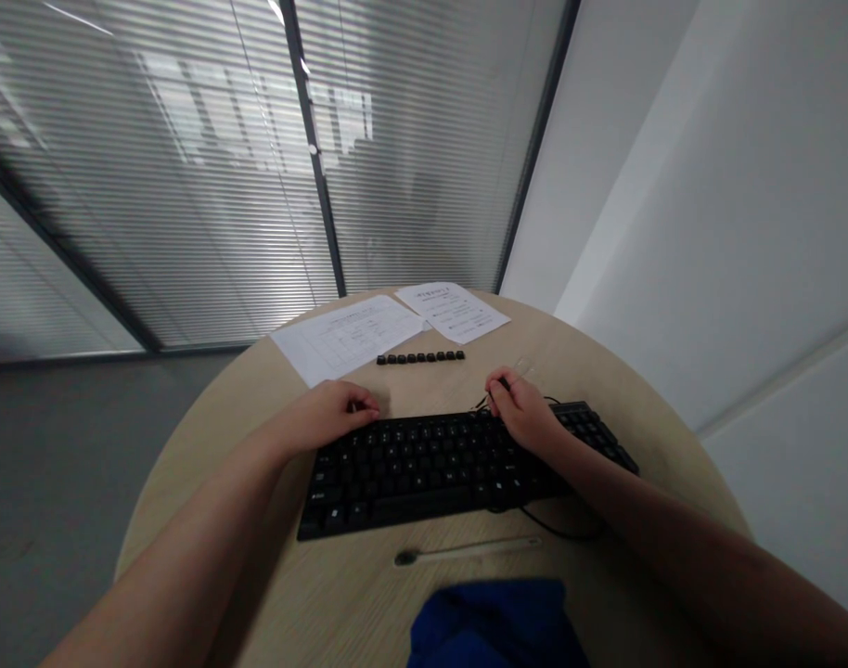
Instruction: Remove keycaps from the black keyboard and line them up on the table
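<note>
A black keyboard (424,468) lies across the round wooden table (605,371) in front of me. My left hand (333,413) rests at the keyboard's far left edge with its fingers curled down. My right hand (521,408) is at the far edge near the middle right, its fingers pinched together around a small dark thing, perhaps a wire key puller, which I cannot make out clearly. A row of several black keycaps (420,357) lies on the table beyond the keyboard.
Two printed sheets (354,336) (456,311) lie at the far side of the table. A slim pale tool (466,552) and the keyboard's cable (563,531) lie near me, with a blue cloth (494,626) at the front edge. Glass walls with blinds stand behind.
</note>
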The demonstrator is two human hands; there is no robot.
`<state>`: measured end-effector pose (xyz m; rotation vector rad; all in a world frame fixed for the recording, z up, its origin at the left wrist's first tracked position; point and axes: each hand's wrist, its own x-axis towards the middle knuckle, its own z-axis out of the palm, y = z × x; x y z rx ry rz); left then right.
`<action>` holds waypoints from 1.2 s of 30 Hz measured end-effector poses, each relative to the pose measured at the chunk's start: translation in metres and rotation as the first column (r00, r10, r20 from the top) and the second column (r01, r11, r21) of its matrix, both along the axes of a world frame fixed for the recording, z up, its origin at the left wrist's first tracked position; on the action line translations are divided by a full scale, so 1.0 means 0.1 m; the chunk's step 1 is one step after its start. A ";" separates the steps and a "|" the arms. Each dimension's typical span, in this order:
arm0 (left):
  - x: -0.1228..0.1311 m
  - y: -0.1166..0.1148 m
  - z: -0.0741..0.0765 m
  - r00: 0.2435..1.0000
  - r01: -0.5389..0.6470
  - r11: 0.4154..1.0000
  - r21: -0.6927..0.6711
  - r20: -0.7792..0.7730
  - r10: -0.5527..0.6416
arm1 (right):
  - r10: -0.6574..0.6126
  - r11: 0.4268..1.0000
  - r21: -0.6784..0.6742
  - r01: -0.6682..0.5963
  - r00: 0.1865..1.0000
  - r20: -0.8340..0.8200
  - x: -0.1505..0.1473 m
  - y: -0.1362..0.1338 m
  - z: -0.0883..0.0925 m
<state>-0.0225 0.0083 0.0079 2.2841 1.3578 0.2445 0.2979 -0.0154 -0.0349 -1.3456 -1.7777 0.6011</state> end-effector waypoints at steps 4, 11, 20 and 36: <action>0.03 -0.01 -0.01 1.000 0.013 1.000 0.016 -0.020 -0.013 | 0.017 0.999 -0.034 -0.017 1.000 0.015 0.01 0.02 0.00; 0.05 -0.01 -0.04 0.998 0.055 0.998 -0.004 -0.002 -0.055 | 0.015 0.999 -0.051 -0.011 0.998 0.067 -0.01 0.00 0.05; 0.05 -0.02 -0.04 0.998 0.057 0.998 0.004 0.003 -0.057 | -0.041 0.999 0.038 0.033 0.969 0.243 -0.10 -0.08 0.13; 0.08 -0.04 -0.02 0.997 0.065 0.998 0.009 0.035 -0.065 | -0.067 0.997 0.061 0.053 0.964 0.258 -0.13 -0.10 0.14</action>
